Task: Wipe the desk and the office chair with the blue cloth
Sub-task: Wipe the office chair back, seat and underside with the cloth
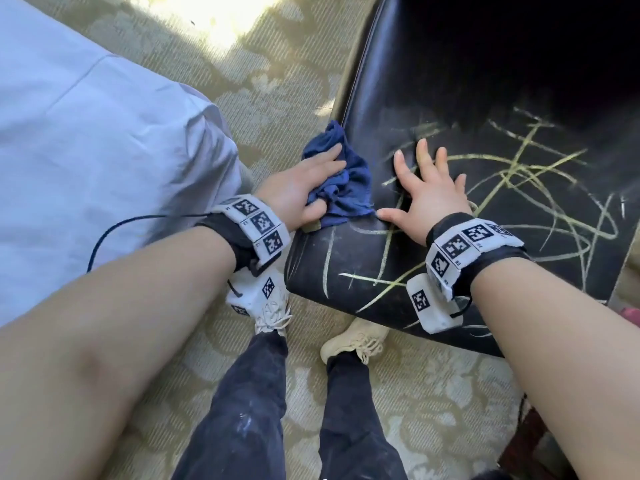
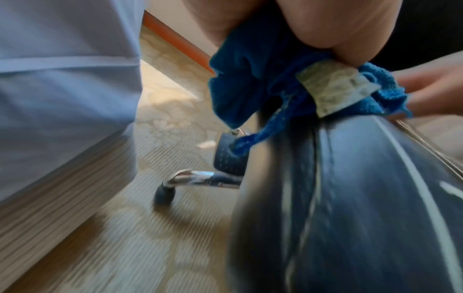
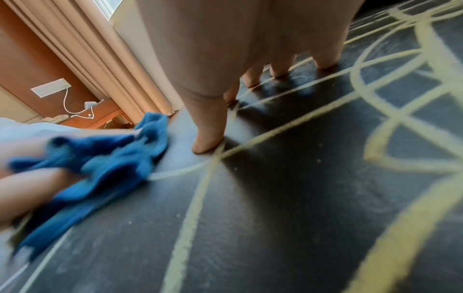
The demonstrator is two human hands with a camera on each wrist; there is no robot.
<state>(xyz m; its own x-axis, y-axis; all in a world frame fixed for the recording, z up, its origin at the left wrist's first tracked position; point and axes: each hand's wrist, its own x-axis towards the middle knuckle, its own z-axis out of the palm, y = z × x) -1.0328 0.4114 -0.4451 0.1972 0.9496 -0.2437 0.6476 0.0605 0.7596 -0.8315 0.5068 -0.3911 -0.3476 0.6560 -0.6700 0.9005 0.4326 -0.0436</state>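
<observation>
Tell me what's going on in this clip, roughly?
A person is cleaning a black chair seat scribbled with yellow lines. The left hand holds a bunched blue cloth at the seat's left edge. The right hand rests flat on the seat, fingers spread, beside the cloth. Most of the scribbles are not yet wiped off.

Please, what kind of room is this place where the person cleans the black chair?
Probably a hotel room or a bedroom. A bed with a pale sheet stands close beside the black chair seat, the floor is patterned carpet, and long curtains hang by a window, next to a wooden wall panel with a socket plate.
</observation>
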